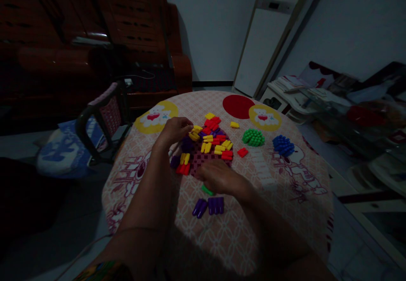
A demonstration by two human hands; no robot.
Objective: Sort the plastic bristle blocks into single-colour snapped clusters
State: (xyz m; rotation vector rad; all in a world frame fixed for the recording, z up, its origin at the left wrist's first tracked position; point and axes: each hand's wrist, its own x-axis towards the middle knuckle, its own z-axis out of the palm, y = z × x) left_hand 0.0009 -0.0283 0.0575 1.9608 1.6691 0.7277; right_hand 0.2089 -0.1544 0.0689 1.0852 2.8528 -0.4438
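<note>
My left hand (178, 129) reaches over the left side of a pile of plastic blocks, fingers bent and apart, beside a yellow block (196, 132). My right hand (214, 175) is closed with its fingers curled down; what it holds, if anything, is hidden. Just below it lies a green block (207, 190), partly covered. Closer to me are two purple blocks (216, 205). Red blocks (212, 123), more yellow ones (206, 147) and some purple ones lie heaped on a dark checkered round area (198, 160). A red-and-yellow pair (184, 165) sits at its left.
On the round table's patterned cloth (241, 226), a green block cluster (253, 137) and a blue one (283, 145) stand to the right. One loose red block (242, 152) and one yellow block (234, 125) lie apart. A chair (104, 118) is at the left, a wooden sofa (136, 31) behind.
</note>
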